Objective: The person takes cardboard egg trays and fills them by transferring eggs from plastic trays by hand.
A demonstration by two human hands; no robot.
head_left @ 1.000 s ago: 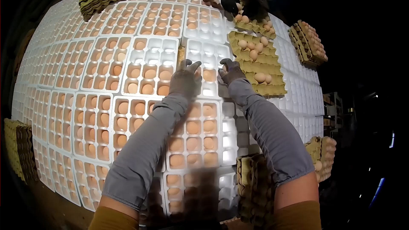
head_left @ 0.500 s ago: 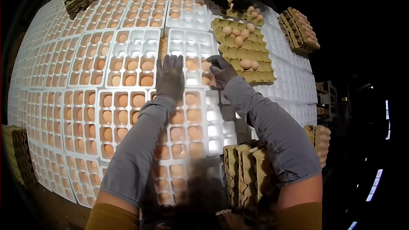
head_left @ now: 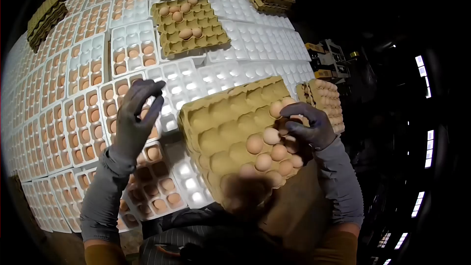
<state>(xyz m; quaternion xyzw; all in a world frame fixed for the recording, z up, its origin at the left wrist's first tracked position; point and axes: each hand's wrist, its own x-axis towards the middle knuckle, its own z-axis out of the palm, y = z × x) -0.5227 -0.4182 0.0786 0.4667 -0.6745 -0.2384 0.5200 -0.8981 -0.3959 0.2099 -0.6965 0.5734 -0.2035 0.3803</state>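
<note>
Head view, single camera: from the wearer's head, we are looking forward and down, seeing the left hand point(head_left: 133, 120), right hand point(head_left: 314, 126) and brown tray point(head_left: 223, 130) nearby, white trays point(head_left: 245, 41) receding beyond.

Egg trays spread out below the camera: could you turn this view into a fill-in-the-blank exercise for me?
The hand reaching in among the eggs on the nearest pulp tray is the person's ____ hand.
The foam trays are coloured ____.
The long sleeves on both forearms are coloured ____.
Most of the foam trays that are filled with eggs lie toward the person's ____ side.

Missing words: right; white; grey; left.
</note>
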